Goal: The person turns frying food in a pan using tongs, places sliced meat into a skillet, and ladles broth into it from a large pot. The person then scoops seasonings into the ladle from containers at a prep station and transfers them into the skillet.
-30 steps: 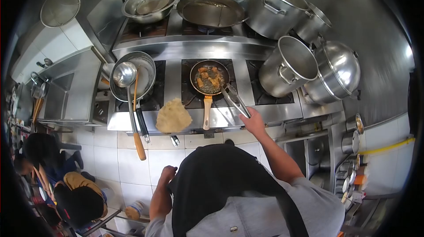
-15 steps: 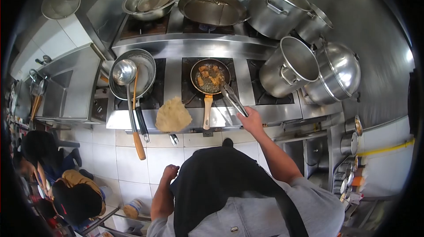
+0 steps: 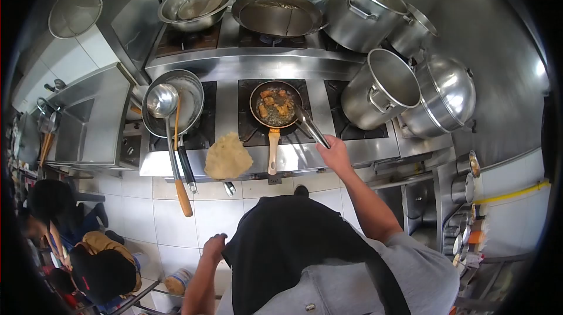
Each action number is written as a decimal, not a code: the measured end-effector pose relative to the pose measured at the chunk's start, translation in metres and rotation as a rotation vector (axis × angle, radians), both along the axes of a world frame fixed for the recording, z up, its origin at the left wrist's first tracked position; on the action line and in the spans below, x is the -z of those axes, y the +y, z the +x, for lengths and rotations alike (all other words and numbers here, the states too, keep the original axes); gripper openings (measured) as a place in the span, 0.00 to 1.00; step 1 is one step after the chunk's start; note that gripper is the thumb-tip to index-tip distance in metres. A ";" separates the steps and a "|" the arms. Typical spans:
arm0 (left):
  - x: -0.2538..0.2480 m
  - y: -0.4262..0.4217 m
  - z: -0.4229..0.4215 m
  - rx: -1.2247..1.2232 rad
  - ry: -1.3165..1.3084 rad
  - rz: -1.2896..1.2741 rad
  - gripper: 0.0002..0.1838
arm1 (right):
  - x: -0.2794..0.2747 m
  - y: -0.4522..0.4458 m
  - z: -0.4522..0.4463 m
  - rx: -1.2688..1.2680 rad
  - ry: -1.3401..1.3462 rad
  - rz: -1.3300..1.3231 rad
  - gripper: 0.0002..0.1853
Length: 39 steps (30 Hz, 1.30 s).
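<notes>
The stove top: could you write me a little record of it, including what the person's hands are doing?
Right hand: right hand grips metal tongs
Tongs: ends at the frying pan's right side; contact unclear
Left hand: left hand beside the apron, away from the stove; contents unclear
Middle front burner: frying pan, handle towards the person
Pan contents: browned pieces
Left front burner: larger pan, ladle across it
Right front burner: tall metal pot
</notes>
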State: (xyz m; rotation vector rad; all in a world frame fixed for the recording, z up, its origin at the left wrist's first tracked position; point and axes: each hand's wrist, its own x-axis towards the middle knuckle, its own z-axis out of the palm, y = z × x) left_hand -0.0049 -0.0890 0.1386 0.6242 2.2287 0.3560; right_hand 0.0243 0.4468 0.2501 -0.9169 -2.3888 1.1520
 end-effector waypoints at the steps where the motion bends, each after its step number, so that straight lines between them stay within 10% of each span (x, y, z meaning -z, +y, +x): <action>1: -0.057 0.007 0.004 0.114 0.022 -0.058 0.22 | -0.005 0.003 0.002 -0.003 -0.006 0.006 0.16; 4: -0.129 0.010 0.017 0.383 -0.388 -0.508 0.25 | -0.025 0.003 0.001 0.030 -0.058 -0.005 0.15; 39: -0.114 0.030 0.013 0.082 -0.390 -0.291 0.23 | -0.020 0.004 -0.014 -0.067 -0.197 0.030 0.18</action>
